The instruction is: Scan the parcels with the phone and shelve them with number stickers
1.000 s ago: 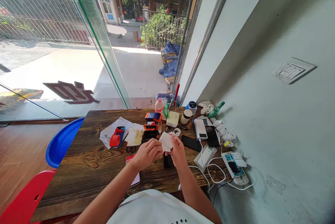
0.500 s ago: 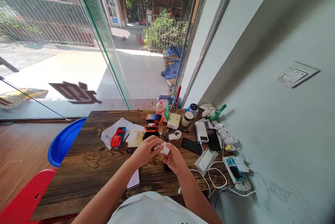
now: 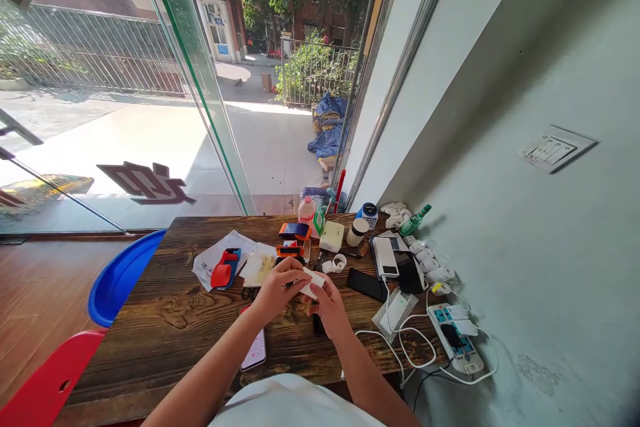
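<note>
- Above the near middle of the bench [image 3: 165, 340], a small white piece [image 3: 313, 282] is held up between two bare hands, tilted; whether it is paper or card cannot be told.
- The left hand [image 3: 280, 288] grips its left side, the fingers drawn together in a pinch with almost no gap.
- The right hand [image 3: 326, 306] has its right side, thumb and fingers closed on the edge; the lower fingers curl beneath and are partly hidden.
- Below the right hand, a dark object [image 3: 319, 325] lies on the bench, mostly covered.
- Nearer the body and to the left, a phone [image 3: 254, 350] lies with its screen lit.
- Just beyond the hands stands a roll of white tape [image 3: 341, 262], and right of it lies a flat black device [image 3: 367, 284].
- Left of the hands, a pale packet [image 3: 259, 268] lies beside white papers [image 3: 213, 259], with a red-and-blue tool [image 3: 223, 272] on them.
- Farther back are an orange-and-navy dispenser [image 3: 295, 231], a pink bottle [image 3: 307, 209], a cream-coloured box [image 3: 331, 237] and a white-lidded jar [image 3: 357, 232].
- Toward the wall, a white power bank [image 3: 385, 257] has a white cable [image 3: 417, 366] trailing from it, near a clear packet [image 3: 395, 314] and a power strip [image 3: 456, 340].
</note>
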The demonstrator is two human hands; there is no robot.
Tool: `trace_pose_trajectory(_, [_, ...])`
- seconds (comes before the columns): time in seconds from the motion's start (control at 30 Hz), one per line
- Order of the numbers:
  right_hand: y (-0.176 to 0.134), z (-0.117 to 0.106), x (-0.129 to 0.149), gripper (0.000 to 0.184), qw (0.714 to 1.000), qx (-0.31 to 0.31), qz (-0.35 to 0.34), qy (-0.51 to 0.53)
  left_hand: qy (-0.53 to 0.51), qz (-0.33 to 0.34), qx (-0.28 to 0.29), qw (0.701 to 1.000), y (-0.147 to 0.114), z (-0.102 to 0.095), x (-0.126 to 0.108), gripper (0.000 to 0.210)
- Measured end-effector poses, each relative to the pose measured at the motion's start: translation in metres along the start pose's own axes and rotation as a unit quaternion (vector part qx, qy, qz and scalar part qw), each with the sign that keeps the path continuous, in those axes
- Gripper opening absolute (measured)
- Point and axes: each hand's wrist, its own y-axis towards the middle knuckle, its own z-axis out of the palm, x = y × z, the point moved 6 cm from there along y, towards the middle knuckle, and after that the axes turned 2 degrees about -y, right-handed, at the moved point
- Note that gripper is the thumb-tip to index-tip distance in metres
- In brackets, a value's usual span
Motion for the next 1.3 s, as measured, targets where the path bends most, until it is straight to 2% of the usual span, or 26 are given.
trace_pose_trajectory(0.37, [-0.001,0.003,-0.006,0.040,0.996,-0.050,-0.059,-0.037,0.034,0.066,-0.020,0.997,-0.010,0.002,-0.003,0.018])
trace_pose_trajectory(0.7, [0.001,0.002,-0.002,0.030,0.992,-0.080,-0.084,-0.047,0.120,0.126,-0.055,0.983,-0.015,0.003,-0.014,0.019])
trace_pose_trajectory(1.0, [0.003,0.001,-0.002,0.029,0.994,-0.073,-0.072,-0.045,0.074,0.078,-0.070,0.992,-0.014,0.004,-0.005,0.017])
trace_pose_trajectory(1.3, [0.002,-0.003,0.002,0.033,0.996,-0.067,-0.052,-0.040,-0.024,-0.016,-0.030,0.999,-0.006,0.007,0.003,0.013])
